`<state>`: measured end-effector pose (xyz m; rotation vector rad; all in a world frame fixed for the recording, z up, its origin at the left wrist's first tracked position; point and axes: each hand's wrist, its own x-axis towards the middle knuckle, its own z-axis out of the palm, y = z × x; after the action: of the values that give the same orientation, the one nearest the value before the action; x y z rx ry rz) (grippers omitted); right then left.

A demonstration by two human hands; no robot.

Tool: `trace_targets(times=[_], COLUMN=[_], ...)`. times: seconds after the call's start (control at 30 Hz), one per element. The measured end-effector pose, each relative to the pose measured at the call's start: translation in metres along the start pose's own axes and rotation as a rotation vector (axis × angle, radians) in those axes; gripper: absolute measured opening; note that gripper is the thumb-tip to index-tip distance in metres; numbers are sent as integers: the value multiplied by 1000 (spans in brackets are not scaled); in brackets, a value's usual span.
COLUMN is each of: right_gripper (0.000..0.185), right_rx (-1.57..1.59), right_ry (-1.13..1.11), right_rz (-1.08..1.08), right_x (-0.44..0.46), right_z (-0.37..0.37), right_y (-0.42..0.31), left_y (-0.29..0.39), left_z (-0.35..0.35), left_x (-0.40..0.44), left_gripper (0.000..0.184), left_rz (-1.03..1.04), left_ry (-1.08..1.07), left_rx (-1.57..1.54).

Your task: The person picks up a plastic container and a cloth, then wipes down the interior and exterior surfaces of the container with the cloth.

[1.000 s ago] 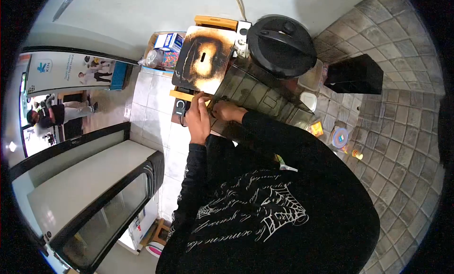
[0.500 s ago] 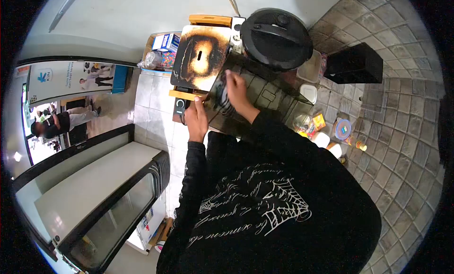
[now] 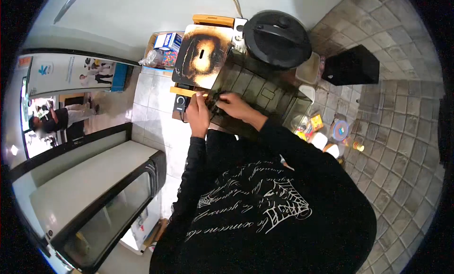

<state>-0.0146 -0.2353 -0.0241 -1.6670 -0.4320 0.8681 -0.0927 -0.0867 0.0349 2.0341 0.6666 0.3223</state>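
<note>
Head view: I see a dark bundle (image 3: 214,104) between both hands, just below the scorched board (image 3: 204,62). Right hand (image 3: 235,108) is pinching it. Left hand (image 3: 198,116) sits by the yellow strip (image 3: 182,91), beside the dial box (image 3: 180,103); can't tell its grip.

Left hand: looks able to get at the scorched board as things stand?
Probably yes. The left hand is close to the near edge of the scorched board, by the wooden strip there, and nothing covers the board's top. Whether that hand holds anything is hard to tell.
</note>
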Motion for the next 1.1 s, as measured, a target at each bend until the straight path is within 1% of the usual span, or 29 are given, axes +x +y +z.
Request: trace_targets(times=[0.03, 0.1, 0.13, 0.17, 0.2, 0.23, 0.27, 0.3, 0.33, 0.37, 0.4, 0.43, 0.47, 0.53, 0.57, 0.6, 0.63, 0.7, 0.73, 0.77, 0.8, 0.83, 0.87, 0.9, 0.93, 1.0, 1.03, 1.07, 1.1], right_gripper=[34, 32, 32, 31, 31, 31, 23, 18, 18, 21, 23, 25, 23, 20, 17, 15, 15, 18, 18, 23, 27, 30, 33, 37, 37, 38, 41, 41, 43], right_rx=[-26, 90, 75, 43, 10, -10, -138, -265, -282, -135, -68, -1, 22, 28, 42, 58, 48, 271, 262, 90, 3, -84, -138, -194, -204, -509, -412, -418, -575], right_ry=[-11, 49, 34, 89, 142, 122, 163, 204, 189, 252, 280, 310, 318, 318, 326, 335, 334, 305, 315, 268, 255, 240, 371, 499, 508, 701, 654, 651, 496], right_rz=[-3, -57, -62, -142, -224, -229, -230, -231, -232, -203, -183, -165, -135, -80, -92, -116, -114, -157, -149, -93, -58, -23, -48, -68, -53, -52, 42, 54, 72], right_x=[-11, -26, -32, -38, -43, -51, -63, -69, -68, -64, -65, -66, -70, -76, -77, -72, -68, -66, -63, -61, -62, -62, -65, -68, -73, -86, -93, -99, -103], right_z=[-12, -28, -29, -31, -30, -28, -24, -18, -8, 5, 13, 21, 27, 35, 38, 42, 47, 60, 60, 55, 53, 50, 49, 47, 41, 26, 27, 34, 42], right_y=[-12, -33, -42, -50, -65, -81, -104, -116, -109, -92, -90, -88, -95, -103, -107, -112, -127, -156, -158, -159, -163, -167, -175, -180, -172, -129, -104, -83, -65], left_y=[0, 9, 10, 3, -5, -14, -22, -29, -34, -35, -37, -44, -44, -30, -18, 1, 24, 40, 44, 45, 34, 17, 3, -5, -11, -41, -56, -70, -82], left_z=[-4, -12, -20, -26, -31, -37, -43, -51, -53, -55, -57, -58, -62, -76, -85, -97, -109, -109, -105, -104, -102, -99, -100, -110, -117, -124, -125, -124, -122], left_x=[-1, -3, -4, -4, -5, -4, -4, -5, -4, -4, -4, -5, -4, -4, -4, -2, -2, -3, -4, -2, 5, 16, 27, 35, 44, 61, 68, 72, 76], left_gripper=[45, 41, 38, 35, 35, 40, 45, 42, 42, 43, 44, 51, 51, 58, 69, 69, 73, 77, 77, 77, 77, 72, 68, 58, 54, 52, 49, 46, 46], left_rz=[-26, -18, -9, -31, -39, -32, -24, -27, -33, -47, -60, -8, -18, 91, 63, 57, 218, 380, 280, 178, 176, 203, 236, 218, 190, 105, 31, -42, -51], left_ry=[-56, -58, -78, -114, -91, -159, -231, -304, -289, -332, -378, -350, -345, -317, -332, -328, -361, -398, -430, -460, -472, -439, -403, -328, -211, -65, -37, -11, -17], left_rx=[34, 21, 28, -16, -31, -69, -107, -204, -220, -233, -246, -256, -271, -280, -215, -228, -319, -422, -590, -755, -767, -699, -631, -596, -510, -521, -562, -601, -605])
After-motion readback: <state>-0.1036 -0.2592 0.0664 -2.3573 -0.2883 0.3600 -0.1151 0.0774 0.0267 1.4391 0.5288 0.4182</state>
